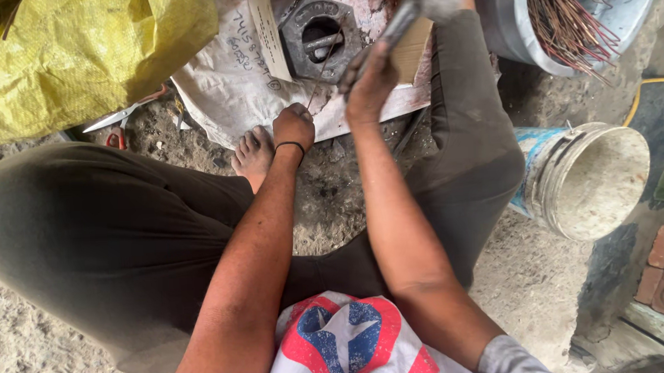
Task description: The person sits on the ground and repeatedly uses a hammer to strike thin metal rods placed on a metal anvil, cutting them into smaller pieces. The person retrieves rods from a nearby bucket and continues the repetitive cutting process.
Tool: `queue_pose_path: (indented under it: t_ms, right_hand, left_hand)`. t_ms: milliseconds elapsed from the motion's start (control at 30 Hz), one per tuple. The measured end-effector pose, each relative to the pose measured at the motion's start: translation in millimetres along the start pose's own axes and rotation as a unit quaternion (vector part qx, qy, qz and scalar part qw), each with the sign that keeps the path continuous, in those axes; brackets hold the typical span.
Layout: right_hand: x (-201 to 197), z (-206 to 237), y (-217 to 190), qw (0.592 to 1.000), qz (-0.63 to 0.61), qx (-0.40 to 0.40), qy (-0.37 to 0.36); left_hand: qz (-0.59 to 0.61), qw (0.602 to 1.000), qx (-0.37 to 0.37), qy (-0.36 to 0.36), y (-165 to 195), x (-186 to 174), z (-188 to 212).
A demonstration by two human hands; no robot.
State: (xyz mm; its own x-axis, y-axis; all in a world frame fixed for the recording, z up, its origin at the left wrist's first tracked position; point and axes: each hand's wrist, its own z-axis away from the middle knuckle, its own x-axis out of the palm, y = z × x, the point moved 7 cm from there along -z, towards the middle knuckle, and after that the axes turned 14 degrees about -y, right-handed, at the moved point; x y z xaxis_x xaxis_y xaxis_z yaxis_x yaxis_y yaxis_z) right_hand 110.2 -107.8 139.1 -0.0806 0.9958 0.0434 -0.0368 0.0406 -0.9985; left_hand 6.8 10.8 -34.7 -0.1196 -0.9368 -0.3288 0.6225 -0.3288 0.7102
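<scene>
Right hand (370,84) grips one hammer (407,15); left hand (293,126) pinches one wire (321,75) over one metal block (318,34); yellow sack (80,56) far left.

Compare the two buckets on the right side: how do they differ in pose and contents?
The white bucket lies tipped on its side, mouth toward the camera, and looks empty with a dusty inside. The grey bucket at the top edge stands more upright and holds a bundle of thin reddish-brown wires. The white one has a blue band on its wall; the grey one is plain. Both are round, worn, and rest on the dirt ground, right of the person's knee.
</scene>
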Motion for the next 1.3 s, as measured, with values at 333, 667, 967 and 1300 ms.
queue_pose_path:
  t_ms: [333, 667, 967, 1300]
  right_hand:
    - [1.3, 29.8, 82.6, 0.964, 0.128, 0.234, 0.002]
    - [-7.7, -4.1, -33.7, 0.993, 0.004, -0.112, -0.046]
    - [0.6, 32.5, 82.0, 0.943, 0.139, 0.302, -0.011]
    - [-24.4, 1.6, 16.1, 0.998, -0.037, 0.058, 0.005]
  left_hand:
    - [-0.014, 1.0, 0.017, 0.014, 4.4, -4.5, 1.4]
    - [-0.006, 1.0, 0.004, 0.006, 3.6, -0.3, 2.3]
    - [-0.016, 1.0, -0.008, 0.011, 7.1, -4.7, 4.1]
    - [-0.008, 1.0, -0.002, -0.007, 6.8, -1.2, 3.9]
